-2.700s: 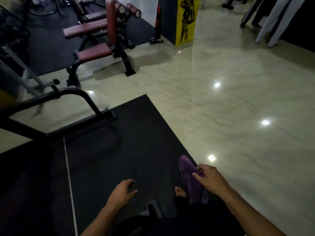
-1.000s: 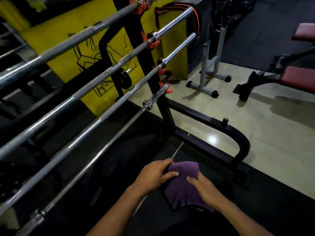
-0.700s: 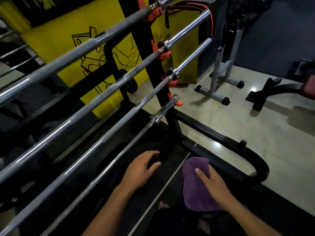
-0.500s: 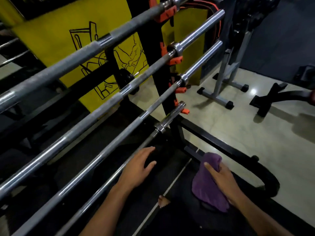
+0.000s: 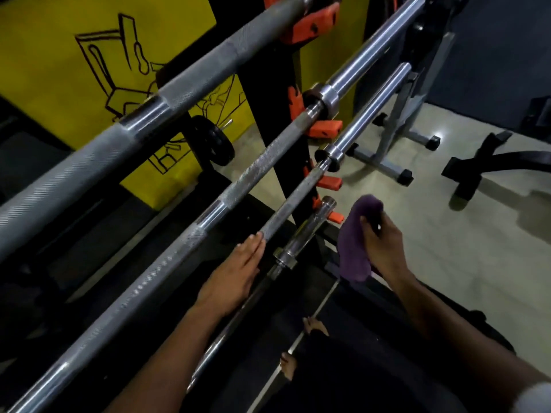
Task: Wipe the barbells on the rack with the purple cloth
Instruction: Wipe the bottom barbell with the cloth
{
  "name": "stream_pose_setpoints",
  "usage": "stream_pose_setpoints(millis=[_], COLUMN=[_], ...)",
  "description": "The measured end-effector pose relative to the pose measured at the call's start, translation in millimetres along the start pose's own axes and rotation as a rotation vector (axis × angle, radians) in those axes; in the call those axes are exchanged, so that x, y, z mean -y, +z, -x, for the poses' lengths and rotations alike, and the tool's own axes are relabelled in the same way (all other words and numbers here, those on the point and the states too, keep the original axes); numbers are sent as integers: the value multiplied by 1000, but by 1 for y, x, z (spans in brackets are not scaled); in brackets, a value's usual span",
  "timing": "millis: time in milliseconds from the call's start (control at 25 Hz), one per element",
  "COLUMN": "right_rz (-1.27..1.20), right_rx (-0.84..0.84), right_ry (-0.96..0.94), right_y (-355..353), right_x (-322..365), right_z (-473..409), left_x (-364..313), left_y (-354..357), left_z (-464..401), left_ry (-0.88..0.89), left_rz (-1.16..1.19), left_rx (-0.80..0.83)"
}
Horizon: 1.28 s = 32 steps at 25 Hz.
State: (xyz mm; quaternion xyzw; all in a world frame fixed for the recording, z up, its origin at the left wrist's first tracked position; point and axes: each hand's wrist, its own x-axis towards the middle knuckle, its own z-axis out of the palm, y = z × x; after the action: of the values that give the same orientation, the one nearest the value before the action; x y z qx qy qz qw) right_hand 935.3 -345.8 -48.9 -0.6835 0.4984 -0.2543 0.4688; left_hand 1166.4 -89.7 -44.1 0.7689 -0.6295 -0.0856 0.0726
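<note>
Four barbells lie stacked on a slanted black rack, propped on orange pegs so each bar is easy to reach. The left hand lies flat, fingers together, against a lower bar, likely to steady it. Just right of the lowest bar's end, the right hand pinches the purple cloth, not yet touching metal.

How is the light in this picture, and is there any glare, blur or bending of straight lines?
Head view: dim overall, with the mat almost black; a small bright glare spot sits on the pale floor; soft highlights run along the barbells; the bars look slightly bowed by the wide lens; the purple cloth and both hands are a little soft.
</note>
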Motion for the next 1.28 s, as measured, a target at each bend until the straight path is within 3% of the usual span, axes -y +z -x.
stream_pose_setpoints(millis=[280, 480, 600, 720, 920, 1040, 1120, 1200, 1280], right_rz=[641, 541, 602, 667, 680, 543, 494, 546, 602], right_rx=[195, 176, 478, 655, 477, 438, 551, 771, 786], right_ry=[-407, -512, -704, -908, -811, -632, -654, -830, -926], right_y=[100, 134, 159, 143, 96, 114, 136, 140, 125], right_x=[-51, -82, -83, -75, -76, -68, -68, -74, -82], right_z=[-100, -79, -20, -45, -123, -91, -46, -25, -60], left_x=[-4, -5, -5, -6, -8, -8, -8, -9, -9], left_y=[-1, 2, 2, 1, -1, -2, -2, -3, -4], left_z=[-1, -1, 1, 0, 3, 2, 3, 3, 3], left_ry=[25, 0, -5, -1, -15, -9, -16, -16, -19], left_rz=[-46, -57, -46, -71, -50, -49, -45, -37, -43], left_rx=[-61, -54, -31, -29, -39, -37, -32, -24, -25])
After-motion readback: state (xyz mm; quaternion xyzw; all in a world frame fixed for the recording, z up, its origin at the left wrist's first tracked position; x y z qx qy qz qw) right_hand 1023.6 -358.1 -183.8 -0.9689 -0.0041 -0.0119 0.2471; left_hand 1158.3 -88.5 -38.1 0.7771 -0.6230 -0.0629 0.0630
